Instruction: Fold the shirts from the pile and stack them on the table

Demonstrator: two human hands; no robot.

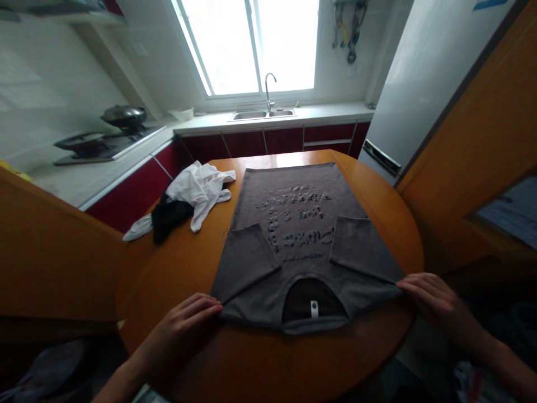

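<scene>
A dark grey T-shirt (302,224) lies spread on the wooden table (168,280), its neck opening toward me and its hem at the far side. Raised lettering covers the chest, and a small white label shows inside the collar. Both sleeves are folded inward over the front. My left hand (188,313) pinches the shirt's left shoulder corner between thumb and fingers. At the opposite shoulder corner, my right hand (432,294) grips the fabric the same way. Between the two hands the shoulder edge is drawn out, with the collar sagging slightly.
White and black clothes (199,187) sit heaped at the table's left edge. Beyond are a counter with a sink (251,116), a stove (113,145) with pans at left, and a refrigerator (419,89) at right. Orange wooden panels flank the table.
</scene>
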